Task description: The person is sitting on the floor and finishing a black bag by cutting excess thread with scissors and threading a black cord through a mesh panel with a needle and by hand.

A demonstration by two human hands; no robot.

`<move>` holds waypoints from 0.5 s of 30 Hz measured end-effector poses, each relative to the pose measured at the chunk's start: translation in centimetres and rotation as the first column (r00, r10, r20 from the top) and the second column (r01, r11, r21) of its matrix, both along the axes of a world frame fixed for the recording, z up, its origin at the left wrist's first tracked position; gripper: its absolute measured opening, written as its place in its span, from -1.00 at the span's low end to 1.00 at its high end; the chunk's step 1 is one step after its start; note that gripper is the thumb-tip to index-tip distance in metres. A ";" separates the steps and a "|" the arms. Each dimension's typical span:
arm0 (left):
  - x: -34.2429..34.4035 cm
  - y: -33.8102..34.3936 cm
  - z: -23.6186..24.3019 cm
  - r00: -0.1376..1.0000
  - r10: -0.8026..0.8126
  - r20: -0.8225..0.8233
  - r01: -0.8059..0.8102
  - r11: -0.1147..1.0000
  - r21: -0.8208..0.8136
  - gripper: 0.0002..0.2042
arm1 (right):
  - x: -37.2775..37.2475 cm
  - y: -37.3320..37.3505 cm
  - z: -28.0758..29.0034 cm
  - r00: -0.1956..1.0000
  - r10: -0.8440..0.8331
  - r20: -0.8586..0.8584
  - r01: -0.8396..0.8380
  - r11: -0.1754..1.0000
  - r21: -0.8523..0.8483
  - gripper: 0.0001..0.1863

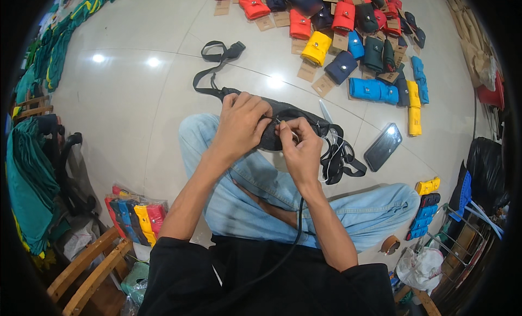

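The head view looks down on a person sitting cross-legged on a pale tiled floor (136,98), in blue jeans (255,191) and a black top. Both hands meet just above the knees. The left hand (239,126) is closed on the top edge of a black waist bag (283,117), pinching the cloth. The right hand (302,150) is curled tight, its fingertips (283,128) nipping something tiny at the bag's edge, maybe a zip pull or a thread.

The step looks like fine work on that edge. The next move likely needs a steady bag and a small, careful pull.

The bag rests on the person's lap and knee. Its black strap (217,58) trails away over the floor, and more strap (340,161) bunches by the right hand.

A little farther right lies a dark phone (383,146). Farther still sit many small folded pouches (337,39) in red, yellow, blue and dark green, with brown card tags (307,71).

The tiny thing between the fingers is too small to make out. The hands hide part of the bag. A thin pale object (326,112) behind the bag is unclear. The picture's edges bend and go dark.
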State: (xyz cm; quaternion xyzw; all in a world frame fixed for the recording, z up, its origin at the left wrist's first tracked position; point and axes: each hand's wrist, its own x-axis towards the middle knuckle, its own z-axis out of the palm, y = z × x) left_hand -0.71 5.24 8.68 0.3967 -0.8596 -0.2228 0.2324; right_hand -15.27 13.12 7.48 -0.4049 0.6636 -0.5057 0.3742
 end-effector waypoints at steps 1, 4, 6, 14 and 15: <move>0.0 0.1 0.0 1.000 0.015 0.020 -0.015 1.000 -0.005 -0.79 | -0.1 0.0 0.1 1.000 0.020 0.002 -0.020 0.999 0.043 -0.84; 0.1 -0.3 -0.5 0.997 0.002 -0.073 -0.004 1.000 -0.022 -0.80 | -0.2 0.0 0.5 0.999 0.048 -0.004 -0.048 0.994 0.094 -0.84; 0.3 -1.1 -0.8 0.993 -0.009 -0.117 0.009 1.000 0.001 -0.81 | -0.1 -0.2 0.1 0.999 0.023 -0.026 -0.022 0.999 0.023 -0.84; 0.3 -3.2 -1.0 0.971 -0.155 -0.184 0.161 0.987 0.018 -0.82 | -0.3 -2.0 -0.3 0.974 -0.080 0.214 0.064 0.995 0.080 -0.81; 0.3 -3.1 -1.0 0.966 -0.185 -0.182 0.185 0.983 -0.014 -0.83 | -0.4 -2.1 -0.2 0.961 -0.099 0.259 0.071 0.991 0.116 -0.80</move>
